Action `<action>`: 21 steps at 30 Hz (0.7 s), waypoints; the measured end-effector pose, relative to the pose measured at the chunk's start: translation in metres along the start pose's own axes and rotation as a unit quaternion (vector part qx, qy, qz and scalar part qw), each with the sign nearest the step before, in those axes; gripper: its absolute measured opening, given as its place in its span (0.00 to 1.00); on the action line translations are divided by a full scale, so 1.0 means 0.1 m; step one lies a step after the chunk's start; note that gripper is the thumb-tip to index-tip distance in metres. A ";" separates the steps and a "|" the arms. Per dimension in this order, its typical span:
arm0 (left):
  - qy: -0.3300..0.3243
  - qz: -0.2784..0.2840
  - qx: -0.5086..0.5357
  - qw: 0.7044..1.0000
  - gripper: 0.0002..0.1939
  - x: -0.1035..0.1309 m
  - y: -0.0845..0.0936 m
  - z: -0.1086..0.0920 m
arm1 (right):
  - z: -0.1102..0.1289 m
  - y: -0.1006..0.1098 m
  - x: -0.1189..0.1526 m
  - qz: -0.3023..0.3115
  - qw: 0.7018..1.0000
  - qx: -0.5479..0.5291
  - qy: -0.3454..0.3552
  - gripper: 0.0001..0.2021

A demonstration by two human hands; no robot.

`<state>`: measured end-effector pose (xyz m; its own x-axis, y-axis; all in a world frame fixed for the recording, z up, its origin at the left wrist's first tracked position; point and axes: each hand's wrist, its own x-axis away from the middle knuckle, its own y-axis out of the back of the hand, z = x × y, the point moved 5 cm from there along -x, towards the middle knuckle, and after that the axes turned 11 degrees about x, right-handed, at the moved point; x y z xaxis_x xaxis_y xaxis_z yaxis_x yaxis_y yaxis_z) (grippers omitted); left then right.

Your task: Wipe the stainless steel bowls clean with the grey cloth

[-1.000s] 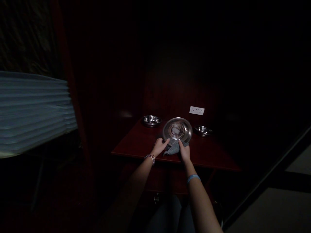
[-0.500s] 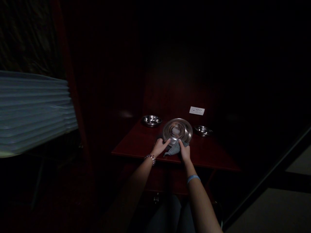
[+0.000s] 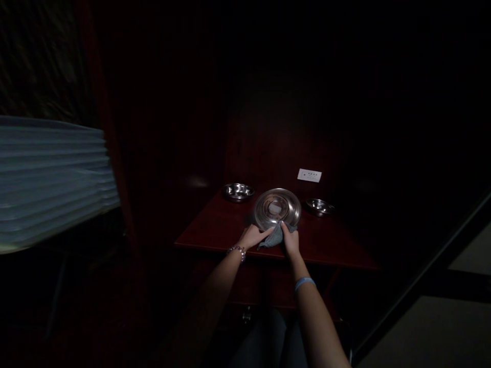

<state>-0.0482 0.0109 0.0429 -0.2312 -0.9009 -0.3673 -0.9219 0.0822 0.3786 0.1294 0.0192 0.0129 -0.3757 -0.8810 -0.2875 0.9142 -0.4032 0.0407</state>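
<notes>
A shiny metal bowl (image 3: pixel 264 209), tilted with its underside toward me, is held over the front part of the dark red table (image 3: pixel 207 225). A pale label-like patch shows at the centre of its base. My left hand (image 3: pixel 253 235) grips the near left rim, thumb lying toward the middle. In my right hand (image 3: pixel 291 240) is a grey-green cloth (image 3: pixel 275 237), pressed with the thumb against the bowl's near edge. The fingers of both hands are partly hidden beneath the bowl and cloth.
Two more metal bowls stand upright at the back: one at the left (image 3: pixel 238 192), one at the right (image 3: pixel 319 206). A white socket plate (image 3: pixel 309 175) is on the wall behind. Pale ridged stacked sheets (image 3: pixel 53 179) fill the left side. Much of the scene is dark.
My left thumb has slid slightly along the bowl's rim toward the cloth, and the cloth is bunched a little closer to the bowl. The bowl stays in both hands.
</notes>
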 end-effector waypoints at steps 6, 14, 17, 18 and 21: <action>0.011 -0.003 0.001 1.000 0.29 -0.03 -0.02 0.10 | 0.01 -0.01 0.00 0.003 1.000 -0.003 0.010 0.22; 0.023 -0.030 0.041 0.998 0.26 -0.06 -0.02 0.14 | -0.04 -0.03 -0.02 0.005 1.000 -0.012 0.017 0.23; 0.031 -0.037 0.062 0.997 0.25 -0.08 -0.01 0.17 | -0.06 -0.03 -0.03 0.004 1.000 -0.017 0.024 0.23; 0.029 -0.039 0.071 0.996 0.25 -0.09 -0.01 0.18 | -0.07 -0.03 -0.04 0.004 1.000 -0.015 0.024 0.23; 0.012 -0.045 0.094 0.994 0.22 -0.13 0.00 0.20 | -0.09 -0.04 -0.05 0.005 1.000 -0.008 0.024 0.23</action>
<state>-0.0515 0.0307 0.0307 -0.1387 -0.9183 -0.3707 -0.9809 0.0759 0.1791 0.1294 0.0272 0.0059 -0.3601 -0.8718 -0.3320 0.9200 -0.3909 0.0286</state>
